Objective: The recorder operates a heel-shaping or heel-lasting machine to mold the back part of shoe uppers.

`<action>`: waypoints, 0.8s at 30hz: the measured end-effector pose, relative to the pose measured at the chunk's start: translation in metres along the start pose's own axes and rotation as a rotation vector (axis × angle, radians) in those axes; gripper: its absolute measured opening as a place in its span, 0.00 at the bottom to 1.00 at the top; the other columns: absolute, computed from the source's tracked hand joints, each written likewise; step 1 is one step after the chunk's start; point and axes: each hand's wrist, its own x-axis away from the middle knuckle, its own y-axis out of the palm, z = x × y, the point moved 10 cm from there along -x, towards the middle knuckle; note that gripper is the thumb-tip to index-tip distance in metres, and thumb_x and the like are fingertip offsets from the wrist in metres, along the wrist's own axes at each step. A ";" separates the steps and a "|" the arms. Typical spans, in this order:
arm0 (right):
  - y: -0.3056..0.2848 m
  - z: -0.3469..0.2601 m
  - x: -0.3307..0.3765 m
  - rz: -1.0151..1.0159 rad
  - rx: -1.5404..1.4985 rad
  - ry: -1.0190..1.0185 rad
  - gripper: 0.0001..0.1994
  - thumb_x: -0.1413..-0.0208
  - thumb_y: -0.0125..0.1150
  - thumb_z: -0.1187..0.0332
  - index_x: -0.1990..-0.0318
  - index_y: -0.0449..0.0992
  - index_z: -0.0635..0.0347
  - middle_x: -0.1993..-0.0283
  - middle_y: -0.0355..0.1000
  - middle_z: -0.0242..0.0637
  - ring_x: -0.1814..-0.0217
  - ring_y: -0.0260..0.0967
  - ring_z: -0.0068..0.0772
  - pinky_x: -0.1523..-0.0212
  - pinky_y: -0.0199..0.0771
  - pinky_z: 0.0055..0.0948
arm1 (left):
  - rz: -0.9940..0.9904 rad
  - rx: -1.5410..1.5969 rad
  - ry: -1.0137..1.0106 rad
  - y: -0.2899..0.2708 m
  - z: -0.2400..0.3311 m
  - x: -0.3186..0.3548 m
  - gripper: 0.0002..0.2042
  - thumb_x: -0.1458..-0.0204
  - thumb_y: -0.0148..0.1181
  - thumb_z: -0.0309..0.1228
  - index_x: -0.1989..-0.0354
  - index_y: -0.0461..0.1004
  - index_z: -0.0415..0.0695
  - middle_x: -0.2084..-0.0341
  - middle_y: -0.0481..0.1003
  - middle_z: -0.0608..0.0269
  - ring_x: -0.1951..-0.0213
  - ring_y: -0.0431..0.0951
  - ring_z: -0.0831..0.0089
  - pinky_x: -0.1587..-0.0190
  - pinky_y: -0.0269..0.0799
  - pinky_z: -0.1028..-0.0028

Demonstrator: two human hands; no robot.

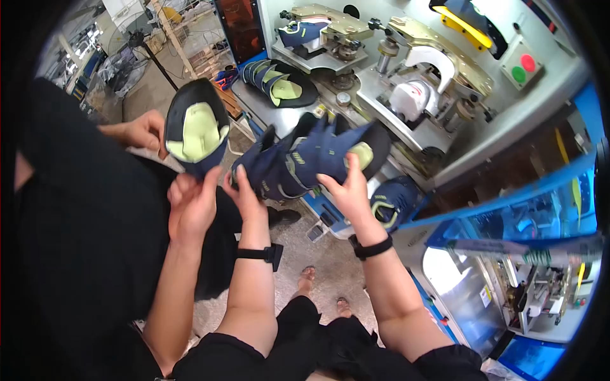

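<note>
Between my two hands is a row of several navy shoe uppers [302, 159], nested one into another and slightly blurred. They have lime-yellow marks, and a pale green lining shows at the right end. My left hand [244, 193] grips the left end, thumb up. Closed on the right end is my right hand [349, 193], its thumb along the side and a finger by the lining. Both my wrists wear black bands. Just left of my left hand, a co-worker's two hands hold another navy shoe upper [197, 136] with a black rim and pale green lining.
Ahead stands a machine with metal clamps [413, 95] and red and green buttons [524, 68]. One upper [302, 32] sits at its left station. More uppers [279, 86] lie on the metal ledge, and a navy shoe [397, 200] rests right of my right hand. The co-worker [95, 222] stands close left.
</note>
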 end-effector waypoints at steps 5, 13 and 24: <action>-0.008 -0.077 0.103 -0.122 0.271 -0.278 0.33 0.56 0.74 0.56 0.45 0.65 0.55 0.64 0.76 0.52 0.61 0.74 0.59 0.58 0.72 0.47 | -0.069 0.272 -0.230 -0.108 -0.013 0.085 0.28 0.43 0.59 0.49 0.40 0.57 0.53 0.42 0.65 0.59 0.43 0.68 0.61 0.41 0.67 0.57; -0.115 -0.018 0.391 -0.305 0.036 0.059 0.32 0.54 0.74 0.67 0.44 0.64 0.69 0.49 0.71 0.53 0.51 0.73 0.47 0.49 0.72 0.39 | -0.052 -0.170 -0.215 -0.297 0.009 0.309 0.22 0.44 0.63 0.33 0.47 0.58 0.47 0.60 0.70 0.62 0.57 0.72 0.76 0.55 0.71 0.73; -0.056 -0.053 0.626 -0.543 0.040 -0.262 0.38 0.47 0.69 0.64 0.37 0.54 0.76 0.39 0.60 0.54 0.40 0.60 0.45 0.37 0.60 0.36 | 0.449 -0.174 -0.042 -0.602 0.134 0.482 0.41 0.61 0.75 0.50 0.39 0.60 0.49 0.50 0.71 0.48 0.48 0.73 0.62 0.46 0.71 0.66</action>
